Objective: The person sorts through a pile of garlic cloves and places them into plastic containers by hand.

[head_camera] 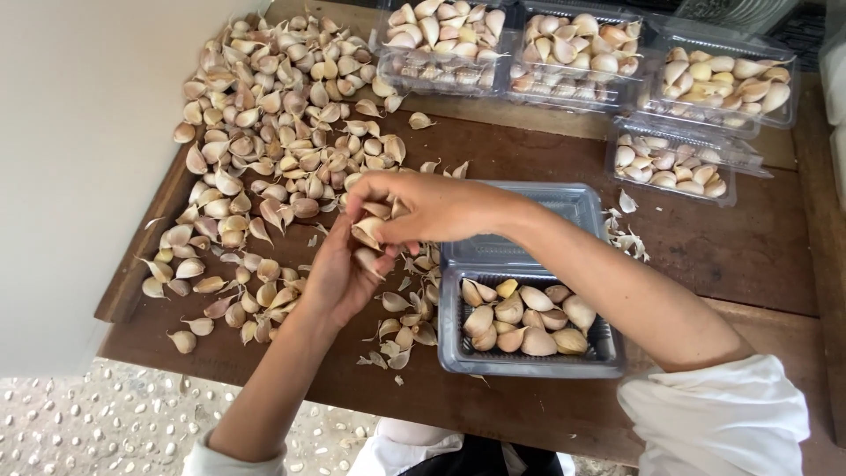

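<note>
Left hand (339,278): I see it palm up over the near left of the bench (705,238), its grip cupped around a few garlic cloves (368,257).
Right hand (423,207): it reaches across from the right and meets the left hand; its fingertips are pinched on one clove (368,231) at the top of the cupped handful.
Open tray (529,353): a clear plastic clamshell, just right of the hands at the near edge, its lid folded back, partly filled with cloves.
Loose pile (264,150): a wide spread of unpeeled cloves covers the left side of the bench, from far to near.
Filled trays (582,53): four clear containers of cloves stand along the far edge and far right, well apart from the hands.
Skins (630,238): papery scraps lie right of the open tray's lid.
Risk, as I judge it: the handful looks loosely held, so a clove could slip between the fingers and roll off the near edge onto the pebbled floor (115,423).
Second risk: the right forearm passes low over the open tray and could nudge it.
</note>
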